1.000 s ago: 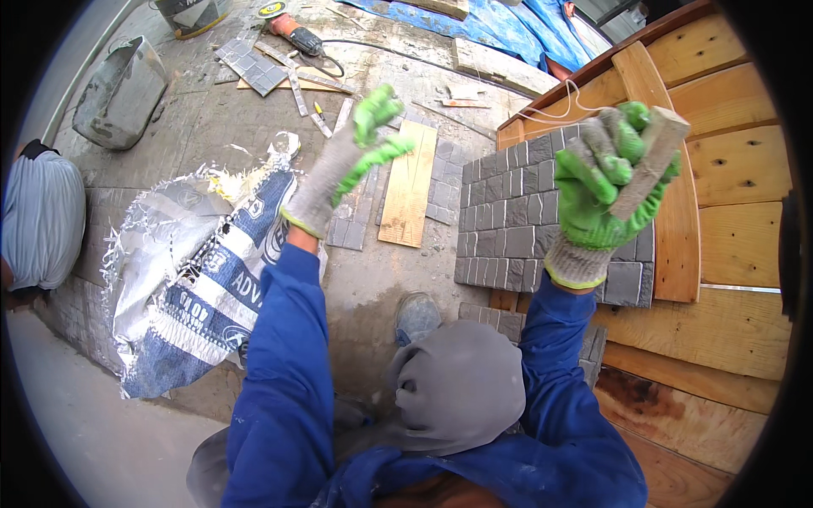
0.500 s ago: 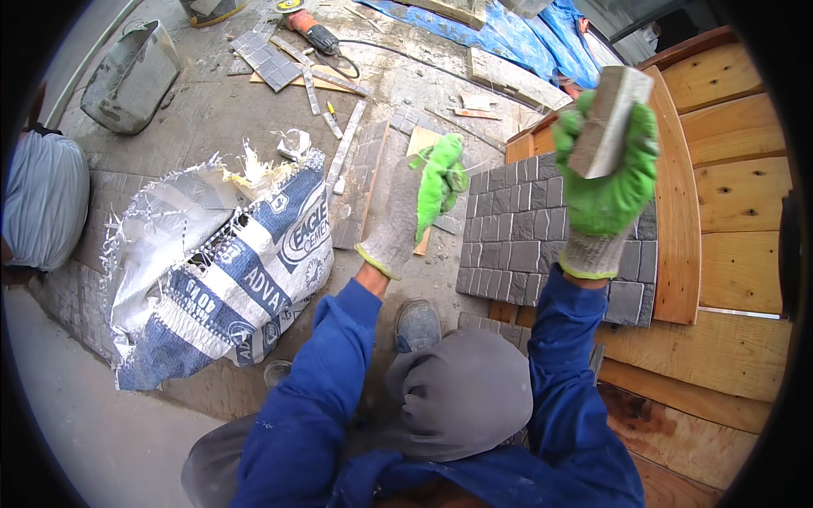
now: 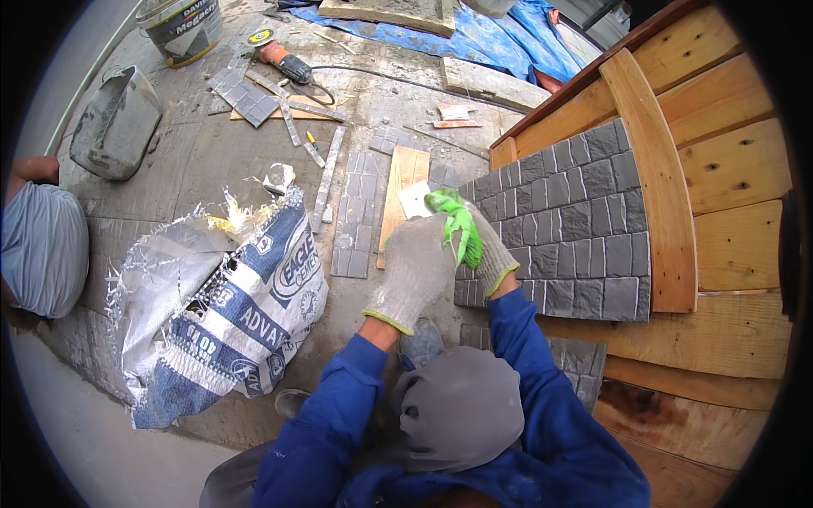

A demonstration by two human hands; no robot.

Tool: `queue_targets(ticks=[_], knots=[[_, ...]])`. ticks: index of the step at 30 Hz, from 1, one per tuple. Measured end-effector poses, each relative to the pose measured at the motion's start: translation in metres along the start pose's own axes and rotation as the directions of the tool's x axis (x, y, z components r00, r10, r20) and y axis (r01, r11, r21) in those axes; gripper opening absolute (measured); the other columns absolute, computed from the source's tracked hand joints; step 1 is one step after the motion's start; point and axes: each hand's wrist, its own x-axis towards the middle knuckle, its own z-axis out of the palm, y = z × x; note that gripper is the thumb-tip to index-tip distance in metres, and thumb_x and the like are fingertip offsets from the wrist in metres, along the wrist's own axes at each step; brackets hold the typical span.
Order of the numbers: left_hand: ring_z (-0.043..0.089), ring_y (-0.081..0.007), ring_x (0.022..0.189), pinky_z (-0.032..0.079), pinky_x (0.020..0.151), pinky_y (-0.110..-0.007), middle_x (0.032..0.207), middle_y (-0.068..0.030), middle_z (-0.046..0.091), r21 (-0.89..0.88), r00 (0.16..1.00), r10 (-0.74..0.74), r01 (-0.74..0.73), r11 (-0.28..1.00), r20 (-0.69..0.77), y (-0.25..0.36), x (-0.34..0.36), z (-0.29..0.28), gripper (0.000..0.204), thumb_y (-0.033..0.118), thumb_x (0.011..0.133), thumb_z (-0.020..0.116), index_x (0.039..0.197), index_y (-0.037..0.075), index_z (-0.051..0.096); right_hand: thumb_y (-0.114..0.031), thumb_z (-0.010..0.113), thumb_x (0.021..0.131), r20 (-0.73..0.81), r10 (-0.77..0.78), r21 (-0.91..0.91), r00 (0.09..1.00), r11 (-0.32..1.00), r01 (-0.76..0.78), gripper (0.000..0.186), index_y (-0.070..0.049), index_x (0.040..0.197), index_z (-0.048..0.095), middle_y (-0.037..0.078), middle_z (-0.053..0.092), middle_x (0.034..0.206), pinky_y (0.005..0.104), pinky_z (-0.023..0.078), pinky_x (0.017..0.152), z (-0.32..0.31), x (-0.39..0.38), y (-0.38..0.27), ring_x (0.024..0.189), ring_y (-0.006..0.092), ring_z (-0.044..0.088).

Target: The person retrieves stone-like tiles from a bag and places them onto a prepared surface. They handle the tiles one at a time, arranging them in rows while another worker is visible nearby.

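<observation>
Both my hands wear grey knitted gloves with green palms and meet in front of me. My left hand is closed, its back toward me, with the fingertips mostly hidden. My right hand closes in against it from the right, beside the near left edge of a grey stone-patterned tile panel. What the fingers hold is hidden. A small white flat piece shows just beyond the gloves, over a wooden strip; I cannot tell whether a hand touches it.
A torn cement sack lies at the left. Beyond are an angle grinder with its cord, narrow tile strips, a grey tub and a bucket. Wooden planking rises at right. Another person's leg shows at far left.
My right hand has come down and left to meet my left hand. The grey block it held up is no longer visible. My left hand has moved slightly down.
</observation>
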Motion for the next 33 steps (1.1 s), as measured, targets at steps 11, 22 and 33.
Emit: queue_targets(ticks=[11, 22, 33], knots=[[0.070, -0.0332, 0.088, 0.055, 0.076, -0.048, 0.084, -0.0158, 0.069, 0.188, 0.926, 0.145, -0.221, 0.957, 0.348, 0.045, -0.014, -0.014, 0.023, 0.026, 0.086, 0.070, 0.100, 0.007, 0.071, -0.018, 0.066, 0.100, 0.018, 0.213, 0.257, 0.977, 0.943, -0.211, 0.031, -0.003, 0.127, 0.061, 0.011, 0.068, 0.113, 0.0338, 0.062, 0.080, 0.054, -0.029, 0.009, 0.099, 0.0190, 0.069], [0.060, -0.0351, 0.125, 0.047, 0.103, -0.050, 0.124, -0.0185, 0.066, -0.060, 0.928, 0.369, -0.371, 0.927, -0.044, 0.017, -0.004, -0.028, 0.050, 0.016, 0.084, 0.073, 0.132, 0.008, 0.061, -0.017, 0.071, 0.096, 0.102, -0.455, 0.671, 0.885, 0.688, 0.276, 0.026, -0.002, 0.117, 0.066, 0.017, 0.071, 0.106, 0.0406, 0.065, 0.085, 0.027, 0.069, -0.113, 0.097, 0.0293, 0.072], [0.036, -0.0416, 0.148, 0.032, 0.120, -0.046, 0.159, -0.0289, 0.035, 0.364, 0.850, -0.526, 0.484, 0.796, 0.019, -0.095, -0.011, 0.065, 0.110, 0.060, 0.083, 0.076, 0.161, 0.004, 0.023, -0.011, 0.075, 0.092, -0.207, -0.545, 0.273, 0.812, 0.765, 0.583, 0.024, -0.006, 0.114, 0.065, 0.011, 0.069, 0.106, 0.0438, 0.064, 0.087, 0.013, 0.092, -0.137, 0.094, 0.0263, 0.071]])
